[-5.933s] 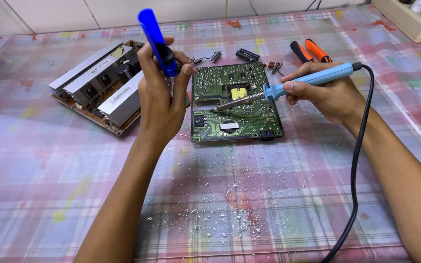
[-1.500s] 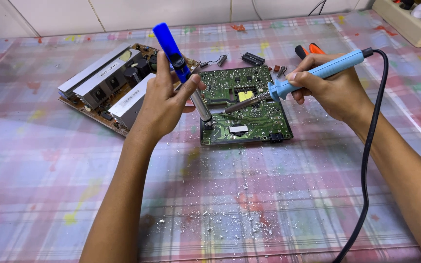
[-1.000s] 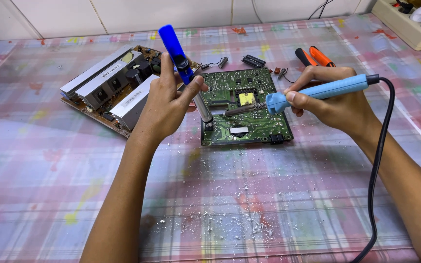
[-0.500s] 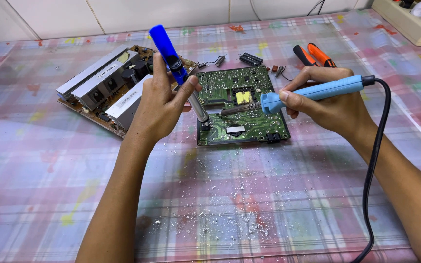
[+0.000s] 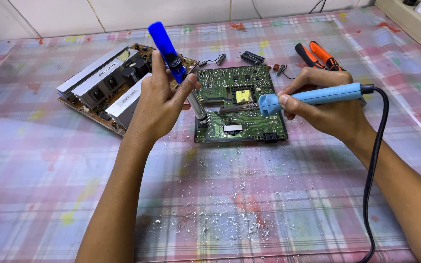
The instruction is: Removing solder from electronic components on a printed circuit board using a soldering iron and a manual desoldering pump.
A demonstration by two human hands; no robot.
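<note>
Green circuit board (image 5: pixel 239 104) lay flat on the desk (image 5: pixel 49 185), between your hands. Your left hand (image 5: pixel 159 104), at nine o'clock of it, had its grip closed around the blue desoldering pump (image 5: pixel 174 63). Your right hand (image 5: pixel 327 107), at three o'clock, clasped the light-blue soldering iron (image 5: pixel 313 96), tip on the board.

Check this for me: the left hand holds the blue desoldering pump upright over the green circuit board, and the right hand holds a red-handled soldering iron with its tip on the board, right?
Not quite. The head view shows the soldering iron in the right hand has a light blue handle, not red. The rest holds: the left hand holds the blue desoldering pump over the green circuit board.
</note>
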